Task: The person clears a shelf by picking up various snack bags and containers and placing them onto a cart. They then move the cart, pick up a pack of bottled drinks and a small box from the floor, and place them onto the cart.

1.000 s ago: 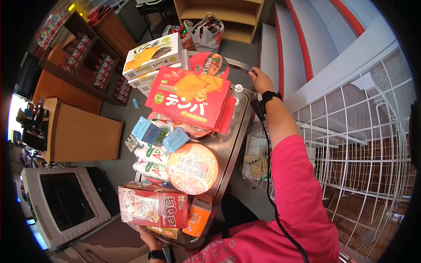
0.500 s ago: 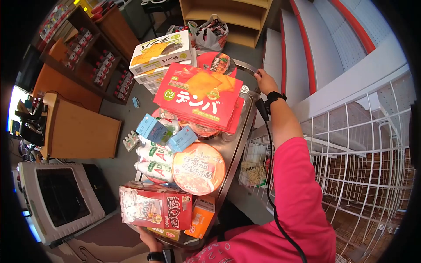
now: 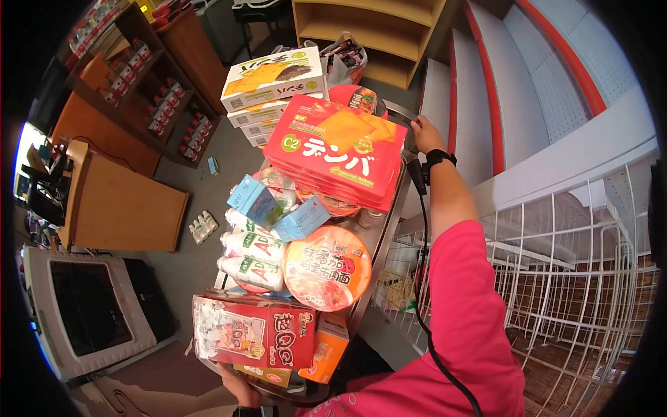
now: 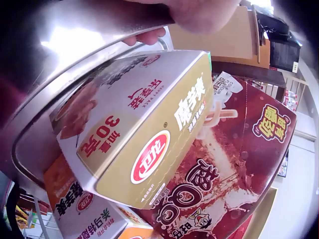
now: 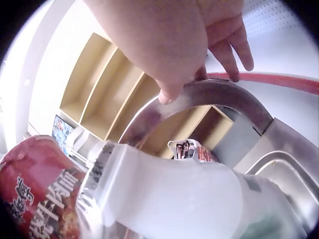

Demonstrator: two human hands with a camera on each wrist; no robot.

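Observation:
A metal cart (image 3: 399,110) carries stacked goods. At its far right corner my right hand (image 3: 429,139) grips the curved handle (image 5: 219,93), thumb on one side and some fingers loosely extended in the right wrist view. My left hand (image 3: 240,386) holds the near left edge, its fingertips (image 4: 148,37) showing beyond the metal rim. Beside it are a red box (image 3: 253,333), a gold-sided box (image 4: 157,149) and an orange box (image 3: 324,356). Red boxes (image 3: 337,149), white boxes (image 3: 274,78), blue cartons (image 3: 253,200), white bottles (image 3: 253,260) and a round noodle bowl (image 3: 328,267) are piled farther along.
White shelves with red edges (image 3: 486,90) and a wire basket rack (image 3: 570,278) stand on the right. A wooden shelf (image 3: 361,28) and a filled bag (image 3: 345,59) are ahead. At left are a wooden counter (image 3: 125,198), a bottle shelf (image 3: 156,90) and small bottles on the floor (image 3: 203,227).
The cart and its goods have shifted right in the head view, exposing more of the floor bottles. Both hands have stayed on the cart, and the surroundings have turned slightly.

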